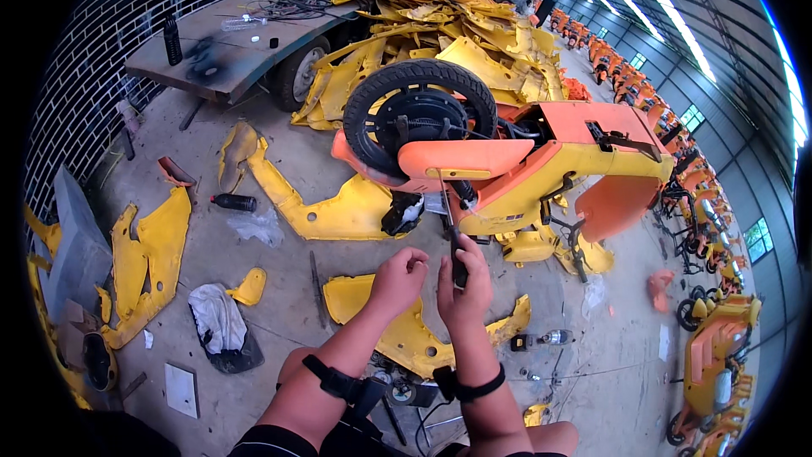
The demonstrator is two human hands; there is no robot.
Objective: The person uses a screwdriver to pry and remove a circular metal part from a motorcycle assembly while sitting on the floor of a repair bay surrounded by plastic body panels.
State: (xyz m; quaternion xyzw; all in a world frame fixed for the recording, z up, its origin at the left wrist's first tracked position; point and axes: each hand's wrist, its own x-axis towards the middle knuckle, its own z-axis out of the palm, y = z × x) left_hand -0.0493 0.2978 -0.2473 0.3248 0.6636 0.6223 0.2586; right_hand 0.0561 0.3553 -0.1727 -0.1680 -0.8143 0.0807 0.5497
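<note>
Fingers of the right hand (463, 286) are wrapped tight around a screwdriver (450, 228), its shaft rising to the orange rear fender (465, 157) of the overturned scooter (541, 161). Beside it, the left hand (397, 278) curls loosely, holding nothing visible, above a yellow panel (406, 330) on the floor.

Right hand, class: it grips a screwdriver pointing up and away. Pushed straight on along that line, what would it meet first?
Probably the orange rear fender below the black wheel; the screwdriver in the right hand already seems to reach its underside, though depth is unclear.
</note>
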